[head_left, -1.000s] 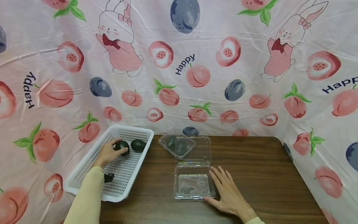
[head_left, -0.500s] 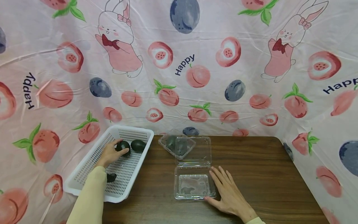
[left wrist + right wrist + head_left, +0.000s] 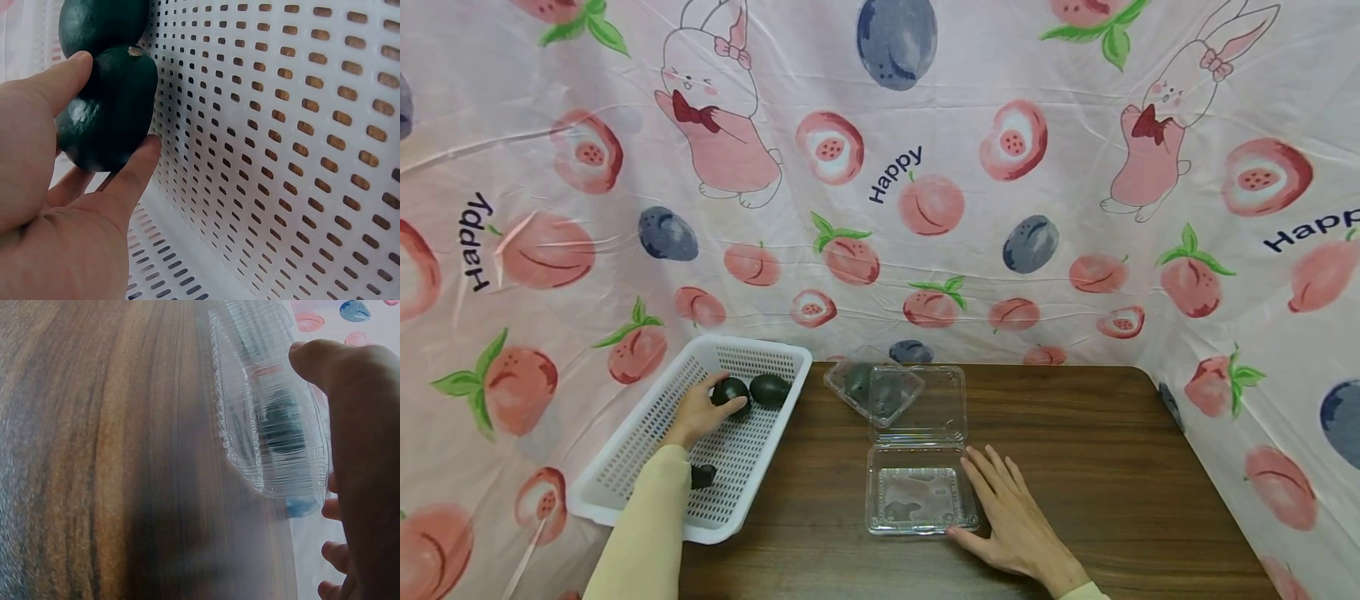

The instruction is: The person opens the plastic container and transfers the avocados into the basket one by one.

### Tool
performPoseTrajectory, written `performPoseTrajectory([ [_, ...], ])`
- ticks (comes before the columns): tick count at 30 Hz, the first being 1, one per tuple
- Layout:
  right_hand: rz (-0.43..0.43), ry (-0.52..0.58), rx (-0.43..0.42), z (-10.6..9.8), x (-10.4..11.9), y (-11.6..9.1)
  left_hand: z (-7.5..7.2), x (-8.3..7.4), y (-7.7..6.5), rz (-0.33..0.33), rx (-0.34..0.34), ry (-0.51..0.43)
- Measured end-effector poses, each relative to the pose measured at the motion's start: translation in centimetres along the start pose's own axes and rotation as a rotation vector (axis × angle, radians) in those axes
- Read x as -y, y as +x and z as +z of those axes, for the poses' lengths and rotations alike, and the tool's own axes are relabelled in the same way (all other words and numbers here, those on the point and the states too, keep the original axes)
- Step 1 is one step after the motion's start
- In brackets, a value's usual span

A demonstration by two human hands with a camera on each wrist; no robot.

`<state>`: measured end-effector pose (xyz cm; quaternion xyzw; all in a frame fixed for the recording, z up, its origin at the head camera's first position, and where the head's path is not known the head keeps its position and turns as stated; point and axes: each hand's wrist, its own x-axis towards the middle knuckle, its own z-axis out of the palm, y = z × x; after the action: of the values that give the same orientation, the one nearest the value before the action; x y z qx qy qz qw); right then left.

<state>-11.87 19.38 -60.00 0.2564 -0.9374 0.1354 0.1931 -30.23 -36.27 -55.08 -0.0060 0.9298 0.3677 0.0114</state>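
My left hand (image 3: 696, 412) reaches into a white perforated basket (image 3: 747, 500) and grips a dark green avocado (image 3: 731, 395) between thumb and fingers. In the left wrist view the thumb and fingertips curl round this avocado (image 3: 115, 112), close to the basket wall. Right up against it lies a second avocado (image 3: 770, 390). On the table, my right hand (image 3: 1018, 525) rests with straight, spread fingers along the right side of a clear plastic clamshell box (image 3: 917, 492). Its lid (image 3: 951, 404) is folded back, and its base holds nothing.
Behind the clamshell sits another clear plastic container (image 3: 874, 385) with two dark green avocados, overlapping the folded-back lid in the head view. A fruit-and-rabbit printed curtain (image 3: 955, 108) surrounds the brown wooden table (image 3: 1097, 450) at the back and sides.
My left wrist and sleeve have shifted slightly to the right, with the fingers still on the same avocado. The right hand and the clamshell have stayed in place.
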Motion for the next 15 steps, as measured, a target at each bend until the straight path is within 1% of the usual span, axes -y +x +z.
performPoseTrajectory([
  [2,0.001,0.002,0.001,0.02,0.03,-0.02,0.00,-0.07,0.02,-0.015,0.009,0.015],
  [6,0.004,0.006,0.003,0.04,0.06,-0.05,0.22,0.17,0.16,-0.025,0.015,0.060],
  [9,0.003,0.009,0.001,0.05,0.07,-0.05,0.47,0.45,0.29,-0.039,0.017,0.059],
  [15,-0.003,0.007,0.001,0.12,0.04,-0.02,0.58,0.10,0.10,-0.062,0.028,0.050],
])
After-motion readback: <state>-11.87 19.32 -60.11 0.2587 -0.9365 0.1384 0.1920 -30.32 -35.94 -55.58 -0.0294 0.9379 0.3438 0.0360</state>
